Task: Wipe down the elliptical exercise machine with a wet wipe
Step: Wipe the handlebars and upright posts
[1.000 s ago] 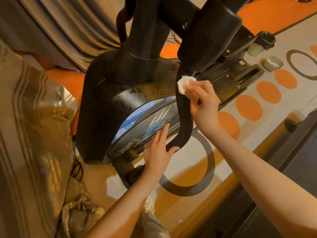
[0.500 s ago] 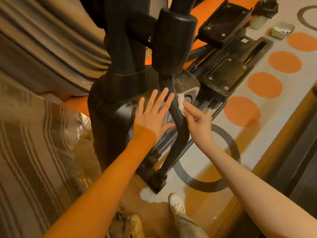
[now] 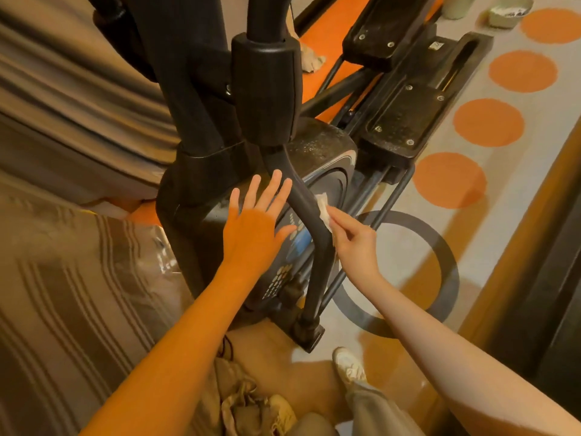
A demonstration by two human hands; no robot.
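The black elliptical machine [image 3: 195, 196] fills the middle of the view, its curved swing arm [image 3: 314, 247] running down to a pivot near the floor. My right hand [image 3: 353, 243] pinches a small white wet wipe [image 3: 323, 207] and presses it against the right side of that arm. My left hand [image 3: 256, 225] lies flat, fingers straight and spread, on the flywheel housing just left of the arm. The two foot pedals [image 3: 405, 118] stretch away at the upper right.
A striped curtain [image 3: 72, 99] and striped bedding [image 3: 63, 294] crowd the left. The rug [image 3: 490, 124] has orange dots and a dark ring. A small tray [image 3: 509, 9] sits far right on it. Dark furniture [image 3: 547, 278] borders the right. My shoe [image 3: 349, 366] stands near the machine's base.
The wipe in my right hand has slid down the curved arm. My left hand moved from the lower arm up to the housing and lies spread there. The view has tilted downward.
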